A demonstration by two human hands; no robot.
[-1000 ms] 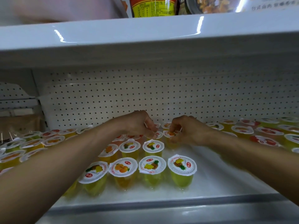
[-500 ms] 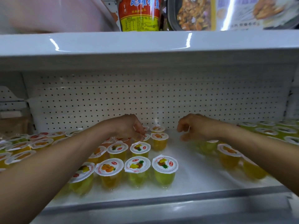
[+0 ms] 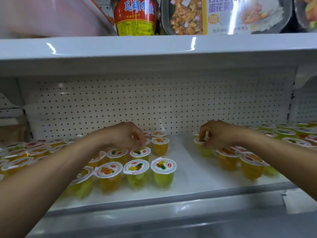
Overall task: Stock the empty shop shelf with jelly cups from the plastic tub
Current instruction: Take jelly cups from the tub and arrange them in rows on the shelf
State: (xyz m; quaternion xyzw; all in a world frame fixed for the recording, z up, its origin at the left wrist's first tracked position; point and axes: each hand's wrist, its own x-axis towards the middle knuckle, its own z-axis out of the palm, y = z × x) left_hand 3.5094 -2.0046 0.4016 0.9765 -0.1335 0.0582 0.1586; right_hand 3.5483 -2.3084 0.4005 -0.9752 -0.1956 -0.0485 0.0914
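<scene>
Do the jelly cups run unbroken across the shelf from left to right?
No, a bare white strip of shelf separates the jelly cups by the left hand from those by the right hand.

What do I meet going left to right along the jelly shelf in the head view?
Far-left cups → left hand → front pineapple-lid cup → bare shelf floor → right hand gripping a green cup → far-right cups.

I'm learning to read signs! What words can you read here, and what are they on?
"瓦罐", then blurred characters: red jar label.
"蛋花": meal tray sleeve; the other print is cut off or blurred.
Jelly cups: red lid logos are too small to read.
</scene>
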